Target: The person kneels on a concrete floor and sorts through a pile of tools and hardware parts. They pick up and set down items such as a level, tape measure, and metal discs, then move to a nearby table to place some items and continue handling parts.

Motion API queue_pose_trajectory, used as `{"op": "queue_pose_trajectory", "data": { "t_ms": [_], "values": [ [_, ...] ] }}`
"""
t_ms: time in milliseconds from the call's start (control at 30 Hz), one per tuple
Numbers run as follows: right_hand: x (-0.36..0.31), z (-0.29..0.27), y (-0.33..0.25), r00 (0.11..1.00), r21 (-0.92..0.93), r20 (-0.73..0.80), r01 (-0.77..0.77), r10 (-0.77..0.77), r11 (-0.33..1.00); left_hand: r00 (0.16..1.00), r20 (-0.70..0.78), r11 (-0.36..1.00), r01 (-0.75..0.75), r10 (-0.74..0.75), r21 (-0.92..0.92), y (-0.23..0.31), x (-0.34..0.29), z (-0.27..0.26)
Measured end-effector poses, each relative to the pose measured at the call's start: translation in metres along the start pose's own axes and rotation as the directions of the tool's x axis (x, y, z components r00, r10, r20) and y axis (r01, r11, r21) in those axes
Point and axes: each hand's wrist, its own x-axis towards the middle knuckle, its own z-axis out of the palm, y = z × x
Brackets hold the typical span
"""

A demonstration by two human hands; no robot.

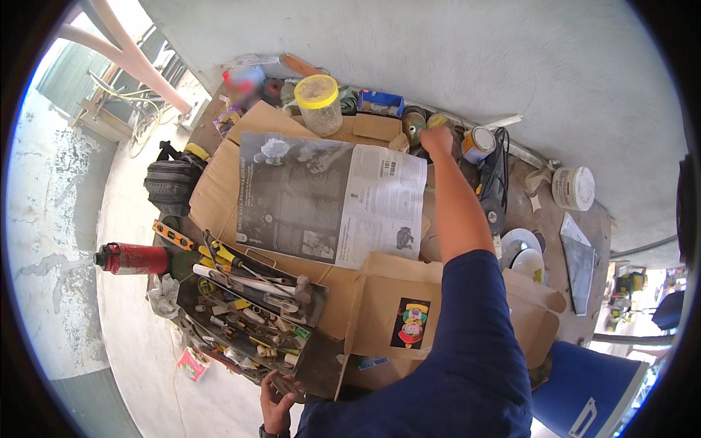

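My right arm, in a dark blue sleeve, stretches across the table to its wall side. There my right hand (437,141) is closed beside a greenish round container (414,125) and a paint can (478,144) with an orange and white label. Whatever its fingers grip is hidden. At the lower edge, my left hand (274,411) is closed around a dark brownish, flat object (288,387) whose kind I cannot make out. A newspaper (321,197) lies spread over cardboard (219,179) between the two hands.
An open metal toolbox (315,321) with tools and fittings stands at the left. Behind the newspaper is a clear jar (319,109) with a yellow lid. An angle grinder (493,208), a white tub (573,188) and an opened carton (380,292) are at the right.
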Motion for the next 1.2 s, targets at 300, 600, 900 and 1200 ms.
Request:
{"op": "queue_pose_trajectory", "data": {
  "t_ms": [300, 600, 900, 1200],
  "values": [
    [0.029, -0.066, -0.013, 0.964, 0.178, -0.216, 0.192, -0.152, 0.965, 0.988, -0.082, 0.984, 0.14, -0.132, 0.112, 0.035, 0.003, 0.011],
    [0.039, -0.066, 0.012, 0.992, 0.238, -0.11, 0.093, -0.069, 0.967, 0.998, -0.057, 0.999, 0.034, -0.031, 0.037, 0.047, 0.013, 0.018],
    [0.037, -0.061, 0.01, 0.952, 0.193, -0.203, 0.267, -0.228, 0.944, 0.999, -0.05, 0.997, 0.006, -0.003, 0.078, 0.052, 0.006, 0.019],
    [0.016, -0.068, 0.007, 0.967, 0.183, 0.031, 0.241, -0.251, 0.953, 0.994, -0.042, 0.995, -0.099, 0.099, -0.008, 0.036, -0.008, -0.008]
  ]
}}
